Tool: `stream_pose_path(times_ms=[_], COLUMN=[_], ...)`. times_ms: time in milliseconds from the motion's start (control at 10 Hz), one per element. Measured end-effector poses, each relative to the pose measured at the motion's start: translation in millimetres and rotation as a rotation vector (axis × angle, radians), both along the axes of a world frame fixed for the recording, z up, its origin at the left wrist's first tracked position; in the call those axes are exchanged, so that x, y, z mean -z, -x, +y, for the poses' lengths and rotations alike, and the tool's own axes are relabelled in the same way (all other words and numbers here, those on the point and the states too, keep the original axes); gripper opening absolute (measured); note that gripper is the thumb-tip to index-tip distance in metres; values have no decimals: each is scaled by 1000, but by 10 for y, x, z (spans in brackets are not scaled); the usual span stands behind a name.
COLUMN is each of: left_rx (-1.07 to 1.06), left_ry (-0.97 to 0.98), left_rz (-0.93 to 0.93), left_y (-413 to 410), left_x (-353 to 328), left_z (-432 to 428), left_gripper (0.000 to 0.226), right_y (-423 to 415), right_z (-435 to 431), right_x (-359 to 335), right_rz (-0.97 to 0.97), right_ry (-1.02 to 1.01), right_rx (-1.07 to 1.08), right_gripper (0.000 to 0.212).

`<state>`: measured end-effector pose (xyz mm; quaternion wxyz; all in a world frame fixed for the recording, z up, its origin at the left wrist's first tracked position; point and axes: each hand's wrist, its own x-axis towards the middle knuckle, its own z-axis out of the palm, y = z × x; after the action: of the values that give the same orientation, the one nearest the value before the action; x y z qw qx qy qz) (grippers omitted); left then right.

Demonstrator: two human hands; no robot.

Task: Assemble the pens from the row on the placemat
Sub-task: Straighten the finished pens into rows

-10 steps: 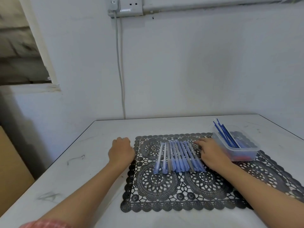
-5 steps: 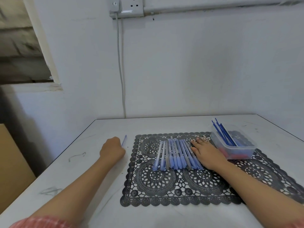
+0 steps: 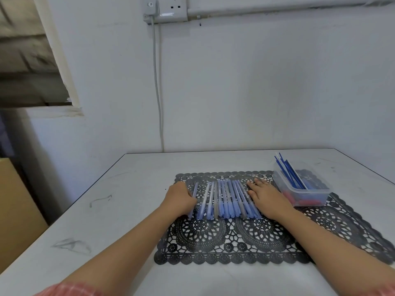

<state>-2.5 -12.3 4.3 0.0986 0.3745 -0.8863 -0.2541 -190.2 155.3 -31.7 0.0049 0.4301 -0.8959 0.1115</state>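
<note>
Fingertips of the left hand (image 3: 179, 199) are not seen: the back of the hand is turned to the camera. Its grip is curled round the leftmost pen (image 3: 195, 189), whose middle is hidden by the knuckles; only the top & btm ends are shown. Fine detail is blurred, so an exact count of the row of pale blue and grey plastic pens (image 3: 226, 199) cannot be given.

The row is laid on the far half of the black lace-pattern placemat (image 3: 235, 242), pens side by side & mostly touching, thicker blue ends toward the person. A small gap is left between the leftmost pen and the next.

The right hand (image 3: 267, 197) is laid flat on the mat at the row's right end, fingers straight & slightly spread, grip apart w/ nothing in it, thumb side against the last pen. Part of the mat's right half is covered by the right forearm.

A clear rectangular plastic tub (image 3: 303, 189) is set on the mat's far-right corner, just beside the right hand. Thin dark blue refill rods (image 3: 288, 174) are leaned out over its far-left rim. Red & blue items at its btm are smeared by the plastic and cannot be identified.

The mat is carried on a scuffed white worktop (image 3: 128, 210). A pink checked sleeve (image 3: 70, 290) is cut off at the btm edge, a white wall socket (image 3: 171, 9) at the top, and a brown cardboard box (image 3: 17, 199) at the left. A grey cable (image 3: 157, 82) is run down from the socket to behind the worktop.
</note>
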Motion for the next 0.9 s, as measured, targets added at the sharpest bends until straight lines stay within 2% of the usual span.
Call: stream_pose_path(times_ms=[400, 500, 600, 700, 800, 900], left_rx=[40, 80, 119, 247, 474, 596], left_ry=[-62, 10, 202, 325, 347, 353], left_rz=[142, 135, 119, 153, 103, 6], left_y=[-17, -23, -26, -28, -21, 18], left_x=[12, 14, 40, 110, 142, 162], left_z=[121, 105, 80, 41, 35, 42], left_gripper=[21, 22, 33, 51, 64, 68], right_y=[16, 0, -40, -93, -164, -235], right_z=[-3, 16, 56, 72, 48, 32], right_x=[0, -22, -66, -102, -107, -94], right_rz=[-32, -76, -107, -111, -100, -70], right_ry=[32, 137, 298, 360, 298, 201], right_rx=[1, 10, 7, -93, -226, -323], right_gripper=[47, 43, 41, 43, 48, 74])
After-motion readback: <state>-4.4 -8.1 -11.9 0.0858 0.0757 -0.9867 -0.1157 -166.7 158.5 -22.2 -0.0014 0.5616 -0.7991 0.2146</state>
